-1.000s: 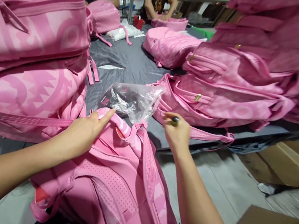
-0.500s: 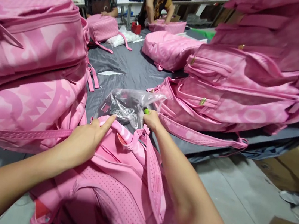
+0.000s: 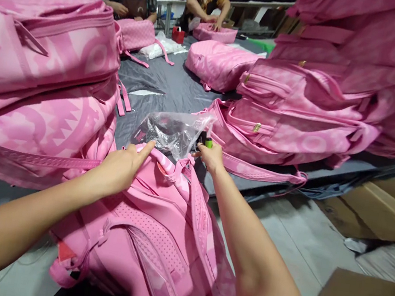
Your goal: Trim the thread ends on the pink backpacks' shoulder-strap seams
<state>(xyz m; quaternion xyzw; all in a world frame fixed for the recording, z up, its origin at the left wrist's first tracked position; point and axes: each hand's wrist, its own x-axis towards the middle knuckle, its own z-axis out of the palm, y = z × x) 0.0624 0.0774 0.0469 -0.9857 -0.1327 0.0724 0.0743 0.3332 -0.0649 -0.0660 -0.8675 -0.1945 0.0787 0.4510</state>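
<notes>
A pink backpack [image 3: 158, 207] leans against the table's near edge, its straps and dotted back panel facing me. My left hand [image 3: 119, 165] grips its upper left edge, index finger stretched along the top and the other fingers mostly curled out of sight. Behind the backpack's top lies a clear plastic bag [image 3: 174, 129] with dark contents that I cannot make out. At the right end of this bag, my right hand [image 3: 213, 156] is closed on a small black and green tool [image 3: 206, 141], whose kind is unclear. Pink strap loops hang just below that hand.
Piles of pink backpacks rise on the left [image 3: 43, 53] and right [image 3: 302, 99] of the dark-covered table [image 3: 148, 80]. Across it, two people handle pink bags near a red tape dispenser [image 3: 178, 35]. Cardboard boxes [image 3: 379, 207] stand on the floor at right.
My right hand has moved slightly right, and more of the black and green tool shows beside the plastic bag. My left hand keeps its place on the backpack. The view has shifted a little.
</notes>
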